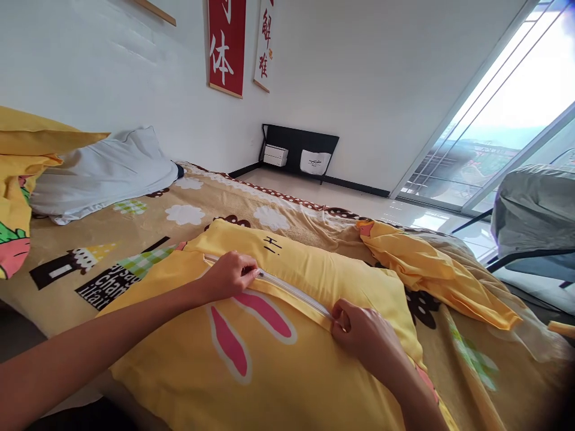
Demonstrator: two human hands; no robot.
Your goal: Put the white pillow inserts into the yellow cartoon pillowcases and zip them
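Note:
A yellow pillow in its pillowcase (179,347) lies in front of me, with pink-and-white rabbit ears printed on the near part. Across its upper face runs a white zipper (296,291). My left hand (229,274) is closed in a pinch at the zipper's slider, which shows as a small dark spot by the fingertips. Farther right along the zipper, my right hand (366,329) pinches the pillowcase fabric at the zipper's edge. The zipper stretches fairly straight between both hands. The pull tab itself is mostly hidden by my left fingers.
A patterned tan blanket (148,239) lies under the pillow. Yellow cloth (422,269) lies crumpled on the right, a white pillow (108,176) at the back left, more yellow bedding (13,197) at the left edge. A grey-covered chair (534,209) stands right, near a window.

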